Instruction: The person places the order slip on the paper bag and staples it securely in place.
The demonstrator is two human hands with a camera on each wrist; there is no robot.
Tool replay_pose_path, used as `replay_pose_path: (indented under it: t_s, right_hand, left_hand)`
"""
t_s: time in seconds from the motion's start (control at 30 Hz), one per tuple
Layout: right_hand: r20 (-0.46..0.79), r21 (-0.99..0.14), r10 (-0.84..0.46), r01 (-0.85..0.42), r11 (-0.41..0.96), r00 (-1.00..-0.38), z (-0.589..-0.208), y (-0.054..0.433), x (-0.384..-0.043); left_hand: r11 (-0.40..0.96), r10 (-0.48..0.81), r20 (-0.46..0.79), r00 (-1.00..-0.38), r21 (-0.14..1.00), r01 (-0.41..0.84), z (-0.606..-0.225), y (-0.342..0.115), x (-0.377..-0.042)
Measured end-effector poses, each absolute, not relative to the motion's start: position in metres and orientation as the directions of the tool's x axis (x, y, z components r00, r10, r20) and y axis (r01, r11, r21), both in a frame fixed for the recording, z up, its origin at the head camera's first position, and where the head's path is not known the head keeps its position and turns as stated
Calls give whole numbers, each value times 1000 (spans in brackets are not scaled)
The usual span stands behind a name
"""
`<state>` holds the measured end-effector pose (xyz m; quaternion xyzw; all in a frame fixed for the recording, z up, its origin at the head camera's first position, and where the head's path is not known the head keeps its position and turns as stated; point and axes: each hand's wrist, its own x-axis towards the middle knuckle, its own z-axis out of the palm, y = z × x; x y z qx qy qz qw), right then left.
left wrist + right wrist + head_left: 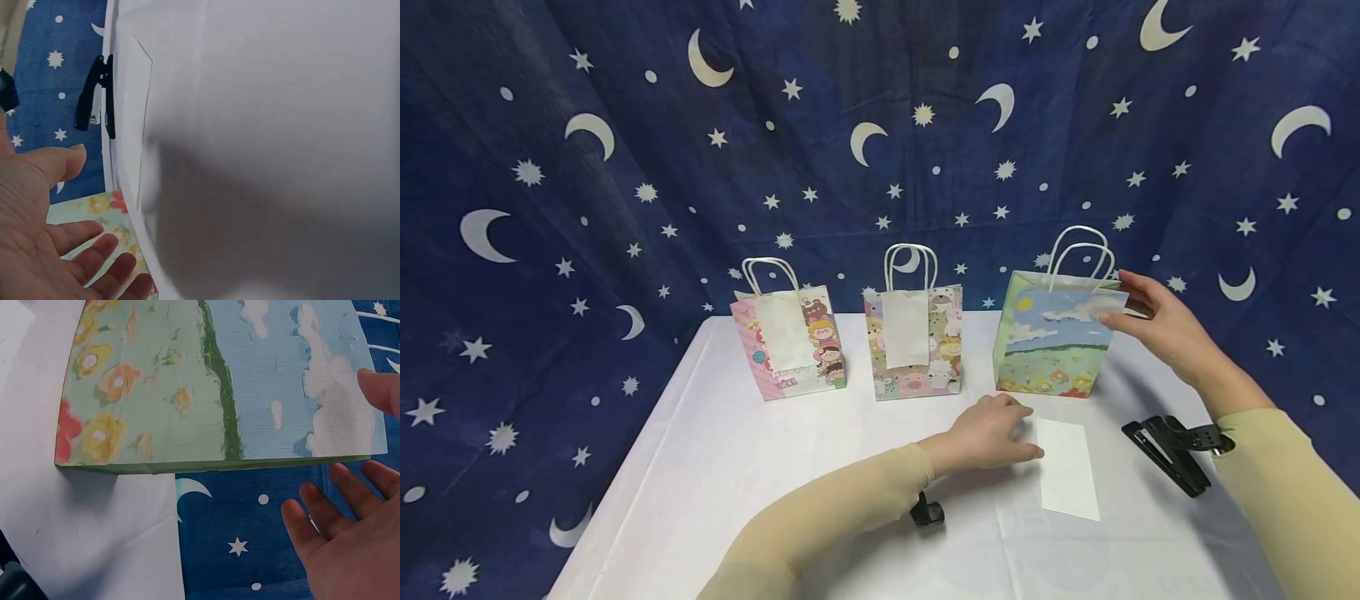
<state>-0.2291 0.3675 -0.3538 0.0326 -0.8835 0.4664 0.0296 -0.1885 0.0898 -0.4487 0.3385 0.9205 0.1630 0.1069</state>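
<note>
My right hand [1168, 329] is at the upper right corner of a paper gift bag [1056, 354] printed with sky and a flower meadow. In the right wrist view, the thumb lies over the bag's front [262, 381] and the spread fingers are beside its side edge; firm contact cannot be made out. My left hand [985, 433] hovers with loosely bent fingers beside a white paper rectangle [1069, 471], holding nothing. The left wrist view shows its fingers apart, with the paper [134, 106] beyond. A black stapler [1187, 472] lies right of the paper, its arms spread.
Two more gift bags stand to the left: a pink one [752, 350] and an animal-print one [945, 333], each with a white paper on its front. A white cloth [700, 500] covers the table. A dark blue curtain [820, 167] with moons and stars hangs behind.
</note>
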Motion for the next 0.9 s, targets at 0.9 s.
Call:
replay_pose_path:
  t_s: [0.9]
  right_hand:
    - [54, -869, 7, -43, 492, -999, -361, 365, -243]
  left_hand:
    - [796, 604, -82, -792, 109, 596, -466, 134, -191]
